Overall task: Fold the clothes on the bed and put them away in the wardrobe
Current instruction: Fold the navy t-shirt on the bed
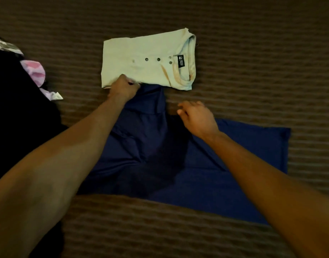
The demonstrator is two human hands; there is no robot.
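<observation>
Brown striped bed (252, 53) bears folded pale shirt (141, 53), navy garment (225, 174).

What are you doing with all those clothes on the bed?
A person is folding clothes on the striped bed cover. The left hand grips the near edge of a pale shirt that is already folded. The right hand hovers with loosely curled fingers over a blue garment, still spread out. More clothes wait at the left.

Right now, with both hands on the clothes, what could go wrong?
The left hand grips at the edge of the folded pale shirt, so pulling the blue garment might drag that shirt out of shape. The blue garment lies bunched under the right hand, so creases may get folded in.
</observation>
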